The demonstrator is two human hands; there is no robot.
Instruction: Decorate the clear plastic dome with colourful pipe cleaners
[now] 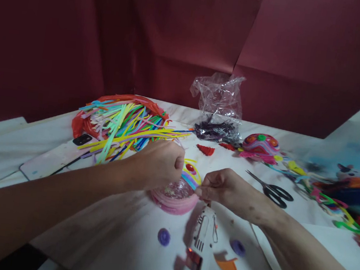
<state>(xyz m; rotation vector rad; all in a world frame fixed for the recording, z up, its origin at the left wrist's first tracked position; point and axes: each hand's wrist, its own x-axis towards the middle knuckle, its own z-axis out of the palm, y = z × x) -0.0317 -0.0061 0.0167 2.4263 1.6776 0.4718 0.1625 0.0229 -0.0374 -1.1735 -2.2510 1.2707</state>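
A clear domed craft piece (176, 191) sits between my hands, wrapped in pink pipe cleaner round its lower part. Yellow, blue and purple pipe cleaners (190, 179) curve over its upper side around a red oval. My right hand (226, 189) pinches thumb and finger at the end of those strips on the right edge. My left hand (161, 163) is curled closed over the left side, its fingertips turned away and what they grip hidden. A white glue gun (203, 238) lies just in front, its nozzle towards the piece. Two purple coils (164, 237) flank the gun.
Loose pipe cleaners (128, 124) pile on a red bag at back left, beside a phone (53, 154). A clear plastic bag (219, 109) stands behind. Black scissors (273, 191), a finished-looking pink dome (260, 147) and more pipe cleaners (323, 196) lie to the right.
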